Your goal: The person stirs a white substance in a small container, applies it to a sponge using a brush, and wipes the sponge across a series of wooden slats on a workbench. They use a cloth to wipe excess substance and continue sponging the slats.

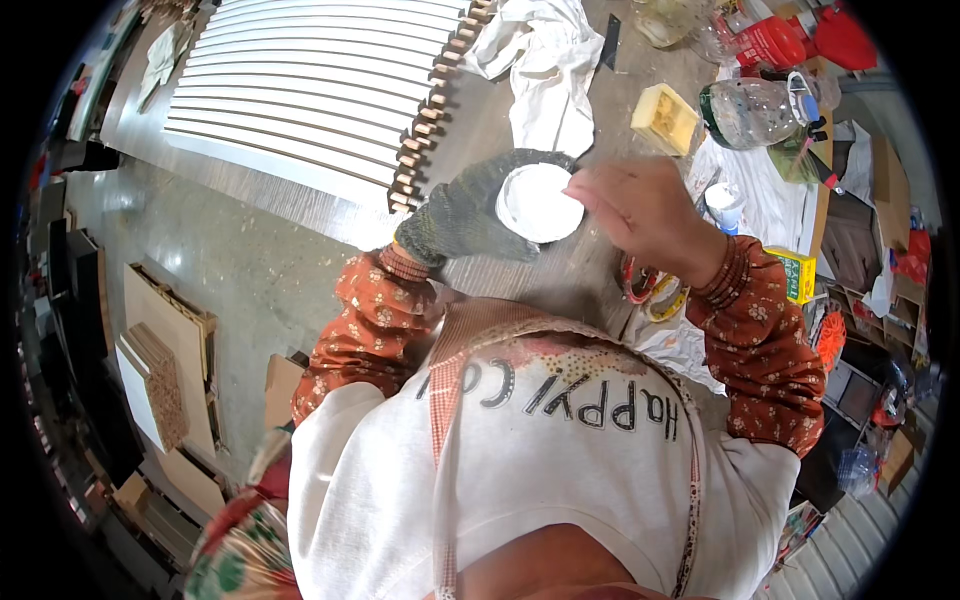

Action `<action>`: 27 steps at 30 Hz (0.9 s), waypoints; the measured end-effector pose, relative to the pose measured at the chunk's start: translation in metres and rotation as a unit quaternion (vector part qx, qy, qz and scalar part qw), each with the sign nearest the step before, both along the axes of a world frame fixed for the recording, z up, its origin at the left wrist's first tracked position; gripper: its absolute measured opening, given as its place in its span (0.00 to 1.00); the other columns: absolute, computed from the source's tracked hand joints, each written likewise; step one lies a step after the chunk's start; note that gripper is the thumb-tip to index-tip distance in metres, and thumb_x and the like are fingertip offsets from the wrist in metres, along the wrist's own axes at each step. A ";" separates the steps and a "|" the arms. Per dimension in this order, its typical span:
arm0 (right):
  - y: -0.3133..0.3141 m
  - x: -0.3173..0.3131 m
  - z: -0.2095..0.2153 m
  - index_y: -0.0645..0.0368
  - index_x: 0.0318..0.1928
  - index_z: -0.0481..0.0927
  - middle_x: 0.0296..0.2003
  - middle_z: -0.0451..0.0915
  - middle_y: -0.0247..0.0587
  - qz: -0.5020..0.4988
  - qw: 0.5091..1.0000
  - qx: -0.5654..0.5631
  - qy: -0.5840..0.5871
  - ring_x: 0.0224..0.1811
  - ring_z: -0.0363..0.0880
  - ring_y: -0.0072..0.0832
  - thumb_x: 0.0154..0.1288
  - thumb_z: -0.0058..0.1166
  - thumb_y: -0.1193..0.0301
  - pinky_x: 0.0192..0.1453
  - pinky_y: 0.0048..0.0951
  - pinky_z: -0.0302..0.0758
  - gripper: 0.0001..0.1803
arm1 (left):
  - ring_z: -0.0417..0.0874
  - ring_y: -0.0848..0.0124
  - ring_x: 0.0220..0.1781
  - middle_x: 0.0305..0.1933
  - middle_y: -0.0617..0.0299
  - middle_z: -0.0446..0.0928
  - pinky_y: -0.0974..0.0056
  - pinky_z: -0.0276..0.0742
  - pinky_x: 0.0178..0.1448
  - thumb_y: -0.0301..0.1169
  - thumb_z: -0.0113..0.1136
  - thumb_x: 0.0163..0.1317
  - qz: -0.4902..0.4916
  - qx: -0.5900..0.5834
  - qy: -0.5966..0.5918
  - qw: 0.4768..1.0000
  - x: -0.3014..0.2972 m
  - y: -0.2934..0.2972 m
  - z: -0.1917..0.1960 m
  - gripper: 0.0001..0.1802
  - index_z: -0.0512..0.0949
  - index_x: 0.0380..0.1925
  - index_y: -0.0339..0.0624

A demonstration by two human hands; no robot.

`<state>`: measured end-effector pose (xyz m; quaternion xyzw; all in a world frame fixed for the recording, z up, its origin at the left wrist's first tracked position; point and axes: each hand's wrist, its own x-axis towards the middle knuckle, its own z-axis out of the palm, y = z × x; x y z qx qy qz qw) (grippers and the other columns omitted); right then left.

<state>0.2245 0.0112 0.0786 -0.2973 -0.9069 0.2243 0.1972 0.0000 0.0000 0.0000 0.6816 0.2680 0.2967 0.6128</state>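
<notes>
So, just above the middle of the frame, a small round white container [538,203] is cupped in the left hand [470,215], which is covered by a dark knit glove. The gloved fingers are wrapped around the container from below and from its left side, so it's gripped pretty firmly. The white contents or lid are seen from above; which of the two can't really be told.

The bare right hand [645,215] is held just to the right of the container, with the fingertips bunched together and touching its right rim. Whether something tiny is pinched between them can't be made out.

Both forearms are covered by orange flowered sleeves [380,320], and a white apron top is seen across the lower half of the frame.

Stuff around it: a big white slatted panel [310,85] is laid flat in the upper left, with a row of small brown wooden blocks [425,125] lined up along its right edge. A crumpled white cloth [545,65] is dumped at the top centre. A yellow sponge block [663,118] is parked to its right, and a clear plastic jug [755,110] is lying on its side further right. A small yellow box [797,275] is sat at the right, near the right forearm.
</notes>
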 end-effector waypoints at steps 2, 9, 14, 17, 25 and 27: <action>0.002 -0.003 0.003 0.60 0.35 0.79 0.29 0.81 0.43 -0.013 0.999 0.023 0.032 0.29 0.80 0.39 0.57 0.56 0.77 0.33 0.32 0.76 0.05 | 0.70 0.69 0.60 0.61 0.57 0.69 0.62 0.66 0.65 0.33 0.77 0.38 0.024 -0.092 -0.075 0.993 0.002 -0.004 -0.005 0.53 0.56 0.65 0.40; 0.004 -0.005 -0.002 0.58 0.31 0.78 0.22 0.76 0.39 0.030 0.993 0.098 0.062 0.22 0.77 0.35 0.54 0.56 0.74 0.26 0.32 0.72 0.03 | 0.73 0.68 0.57 0.56 0.56 0.72 0.62 0.69 0.61 0.33 0.76 0.39 0.070 0.035 -0.078 0.994 0.012 -0.006 -0.006 0.45 0.64 0.59 0.38; 0.009 -0.009 -0.001 0.60 0.31 0.78 0.24 0.78 0.39 0.083 0.988 0.121 0.052 0.23 0.77 0.35 0.52 0.58 0.79 0.24 0.31 0.71 0.04 | 0.74 0.67 0.56 0.54 0.56 0.72 0.63 0.70 0.60 0.34 0.75 0.40 0.041 0.065 -0.022 0.997 0.009 -0.004 -0.006 0.43 0.65 0.57 0.39; 0.004 -0.011 -0.001 0.60 0.29 0.78 0.21 0.75 0.37 0.115 0.982 0.150 0.022 0.23 0.76 0.33 0.51 0.59 0.78 0.22 0.31 0.69 0.04 | 0.74 0.65 0.55 0.54 0.55 0.72 0.62 0.70 0.60 0.34 0.75 0.41 0.025 0.047 -0.022 0.998 0.009 -0.002 -0.005 0.41 0.66 0.57 0.39; 0.010 -0.009 0.004 0.63 0.29 0.77 0.21 0.73 0.36 0.126 0.977 0.161 0.054 0.22 0.74 0.31 0.49 0.58 0.76 0.23 0.30 0.68 0.05 | 0.76 0.63 0.52 0.53 0.54 0.72 0.62 0.72 0.57 0.34 0.73 0.42 0.042 0.138 -0.037 0.989 0.011 0.003 0.000 0.39 0.68 0.56 0.39; 0.010 -0.010 0.002 0.63 0.30 0.77 0.21 0.74 0.36 0.131 0.977 0.168 0.026 0.22 0.74 0.31 0.50 0.57 0.76 0.24 0.30 0.69 0.05 | 0.76 0.63 0.52 0.53 0.54 0.72 0.62 0.72 0.57 0.33 0.73 0.42 0.037 0.126 -0.037 0.991 0.011 0.002 -0.003 0.39 0.68 0.56 0.39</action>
